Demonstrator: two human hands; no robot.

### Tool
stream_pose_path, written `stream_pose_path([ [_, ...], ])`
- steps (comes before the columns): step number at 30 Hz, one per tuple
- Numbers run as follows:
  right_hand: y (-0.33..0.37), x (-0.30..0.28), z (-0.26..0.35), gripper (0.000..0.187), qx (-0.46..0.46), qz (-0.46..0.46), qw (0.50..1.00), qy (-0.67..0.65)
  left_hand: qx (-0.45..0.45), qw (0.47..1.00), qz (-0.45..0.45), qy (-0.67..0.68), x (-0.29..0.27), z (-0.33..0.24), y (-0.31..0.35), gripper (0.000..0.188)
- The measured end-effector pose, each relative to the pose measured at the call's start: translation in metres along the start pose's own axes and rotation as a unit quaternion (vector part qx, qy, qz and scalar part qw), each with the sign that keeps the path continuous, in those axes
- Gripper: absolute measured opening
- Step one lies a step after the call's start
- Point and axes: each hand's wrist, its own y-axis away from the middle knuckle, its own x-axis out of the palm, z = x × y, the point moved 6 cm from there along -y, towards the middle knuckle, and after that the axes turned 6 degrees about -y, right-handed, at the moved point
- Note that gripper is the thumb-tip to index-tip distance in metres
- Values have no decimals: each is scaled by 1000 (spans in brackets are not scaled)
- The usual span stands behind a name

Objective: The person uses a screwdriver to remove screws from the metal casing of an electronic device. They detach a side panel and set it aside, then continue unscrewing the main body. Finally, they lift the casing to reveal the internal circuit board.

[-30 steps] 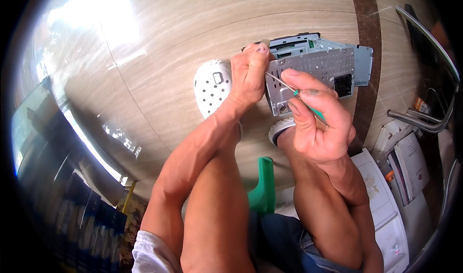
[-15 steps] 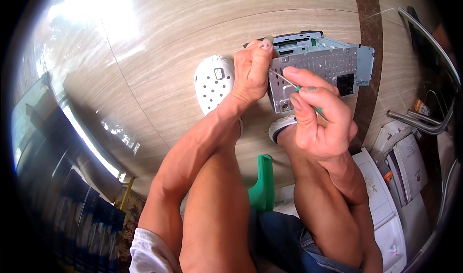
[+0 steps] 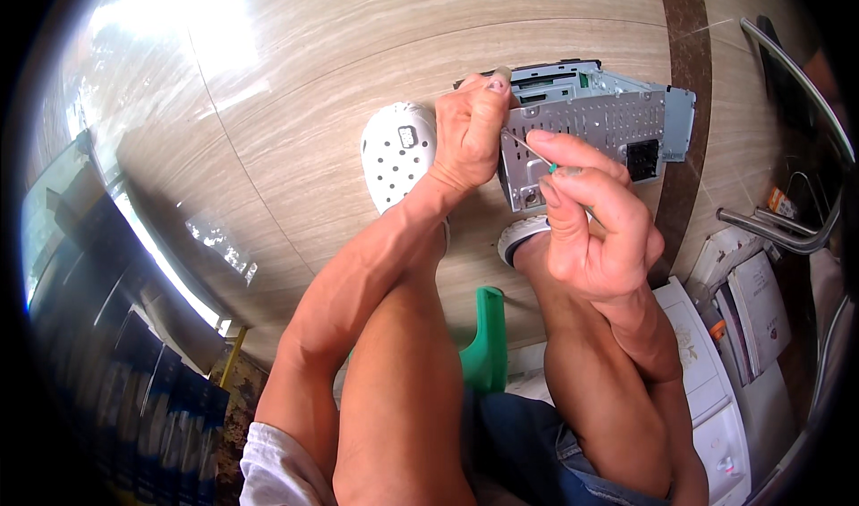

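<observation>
A boxy metal electronic unit [image 3: 591, 130], with a perforated grey panel facing me and a black connector block [image 3: 642, 159] at its lower right, stands tilted near my feet. My left hand [image 3: 467, 135] is closed around its left end, thumb on top at the dark front edge. In my right hand [image 3: 608, 229] is a thin screwdriver [image 3: 530, 150], pinched between thumb and fingers. Its slim shaft points up and left, with the tip at the panel's left edge beside my left hand. A bit of green handle shows; my fingers hide the rest.
White perforated clogs [image 3: 394, 161] are on my feet, close by the unit. Below, between my legs, is a green plastic piece [image 3: 490, 327]. To the right stand a white drawer cabinet [image 3: 702, 363] and a bent metal tube frame [image 3: 778, 229]. Blue packages [image 3: 170, 408] lie lower left.
Both hands stay almost in place at the unit. Less of the green handle shows behind my right fingers now, and the screwdriver tip is still at the panel's left edge.
</observation>
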Motion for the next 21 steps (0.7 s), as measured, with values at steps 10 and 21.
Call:
stream_pose_path([
  [10, -12, 3, 8, 22, -18, 52, 998, 31, -13, 1000, -3, 7, 0, 6, 0, 47],
  [21, -33, 13, 14, 32, -24, 66, 990, 120, -32, 998, -43, 25, -5, 10, 3, 45],
])
